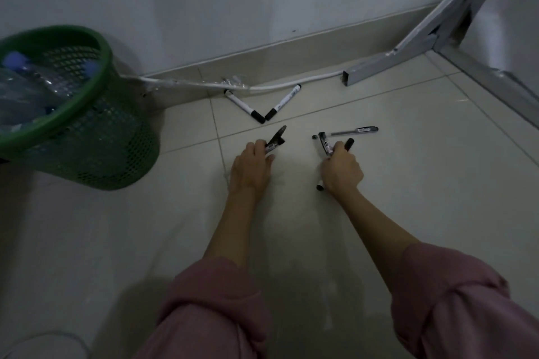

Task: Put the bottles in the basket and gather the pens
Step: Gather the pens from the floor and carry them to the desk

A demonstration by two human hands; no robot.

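Observation:
A green mesh basket (87, 137) stands at the left with clear bottles (26, 87) with blue caps inside. My left hand (252, 167) is shut on a dark marker (275, 140) just above the tiled floor. My right hand (341, 172) grips a bundle of pens (326, 146) whose ends stick out above and below the fist. A thin grey pen (354, 131) lies on the floor just beyond my right hand. Two white markers with black caps (243, 106) (284, 102) lie in a V near the wall.
A white cable (271, 86) runs along the skirting board behind the markers. A grey metal frame (423, 38) leans in the right corner, its foot on the floor. Pink sleeves cover both my forearms at the bottom.

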